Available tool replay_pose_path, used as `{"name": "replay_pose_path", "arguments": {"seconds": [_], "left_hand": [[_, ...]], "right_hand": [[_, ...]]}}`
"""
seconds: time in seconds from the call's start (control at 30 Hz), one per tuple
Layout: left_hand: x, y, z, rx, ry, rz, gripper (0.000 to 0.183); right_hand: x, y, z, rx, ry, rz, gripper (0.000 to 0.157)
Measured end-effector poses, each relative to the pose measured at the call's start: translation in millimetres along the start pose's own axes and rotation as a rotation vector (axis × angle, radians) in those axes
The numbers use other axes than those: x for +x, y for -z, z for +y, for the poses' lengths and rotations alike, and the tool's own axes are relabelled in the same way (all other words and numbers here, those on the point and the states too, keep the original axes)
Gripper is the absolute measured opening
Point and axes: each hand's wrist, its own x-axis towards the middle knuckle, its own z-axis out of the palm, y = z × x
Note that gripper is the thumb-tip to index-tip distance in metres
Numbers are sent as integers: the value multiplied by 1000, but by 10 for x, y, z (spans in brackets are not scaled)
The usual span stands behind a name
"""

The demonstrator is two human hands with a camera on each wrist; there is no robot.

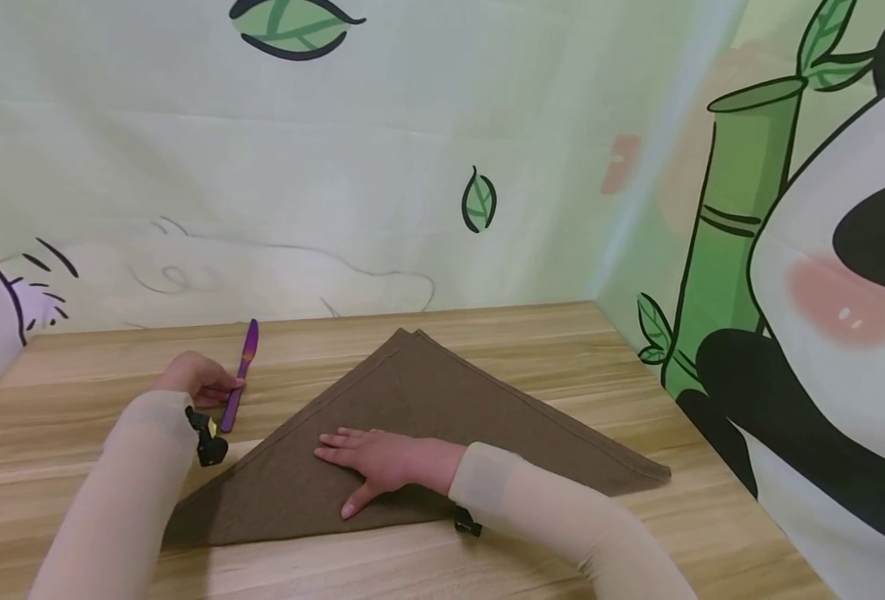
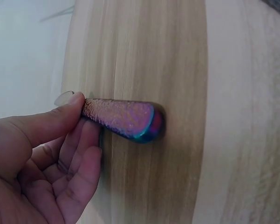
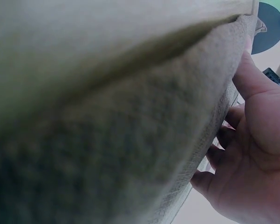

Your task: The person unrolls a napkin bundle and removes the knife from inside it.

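Observation:
A brown cloth napkin [image 1: 412, 400], folded into a wide triangle with its peak away from me, lies on the wooden table. My right hand [image 1: 390, 462] rests on it left of the middle, fingers spread and straight; the right wrist view shows the fingertips at the cloth [image 3: 191, 98] from close by. At the left, beyond the napkin's slanting edge, my left hand [image 1: 198, 379] pinches a purple table knife [image 1: 250, 346] by its handle, the blade pointing away. In the left wrist view the knife's textured, shiny handle end [image 2: 126, 119] sticks out past thumb and fingers, close over the wood.
The wooden table [image 1: 517, 333] ends at a printed backdrop [image 1: 382, 167] with leaves behind it. On the right stands a panel with a panda [image 1: 795, 417] and bamboo [image 1: 746, 183]. Small black cameras [image 1: 208, 442] are strapped to both wrists.

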Motion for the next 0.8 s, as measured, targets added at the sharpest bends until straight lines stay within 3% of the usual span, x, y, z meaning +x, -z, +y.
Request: {"name": "replay_pose_path", "arguments": {"seconds": [0.3, 0.63, 0.7, 0.8], "left_hand": [[-59, -3, 8, 76, -5, 86, 28], [-71, 39, -108, -9, -56, 111, 18], [-76, 58, -107, 4, -111, 120, 14], [-144, 84, -55, 83, -252, 127, 27]], "right_hand": [[43, 8, -26, -9, 14, 3, 88], [47, 42, -32, -11, 27, -8, 88], [52, 54, -4, 9, 34, -13, 87], [13, 108, 37, 61, 31, 20, 82]]}}
